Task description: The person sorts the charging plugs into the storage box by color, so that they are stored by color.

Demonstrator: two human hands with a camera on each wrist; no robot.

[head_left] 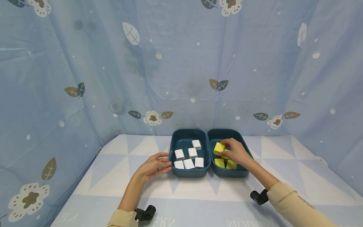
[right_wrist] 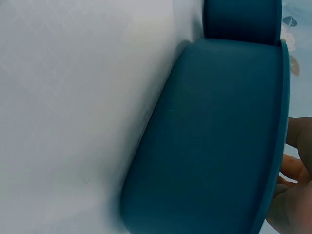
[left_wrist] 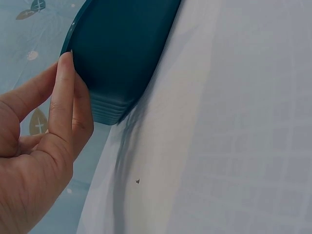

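Observation:
My right hand [head_left: 233, 151] pinches a yellow rounded block [head_left: 219, 148] over the right dark teal bin [head_left: 246, 172]. Another yellow block [head_left: 226, 154] is partly hidden by the fingers, and two more yellow blocks [head_left: 219, 163] lie at the bin's near side. In the right wrist view the bin wall hides the block, and only part of the hand [right_wrist: 295, 170] shows. At the left bin [head_left: 190, 173], my left hand [head_left: 154, 165] touches the left rim with its fingertips, fingers fairly straight. Several small white blocks [head_left: 189, 163] lie inside that bin.
Both bins stand side by side at the far edge of a table covered by a pale triangle-patterned cloth [head_left: 127, 176]. Behind them hangs a blue curtain [head_left: 181, 63] with leaves and flowers. Black wrist cameras [head_left: 146, 213] are strapped below both hands.

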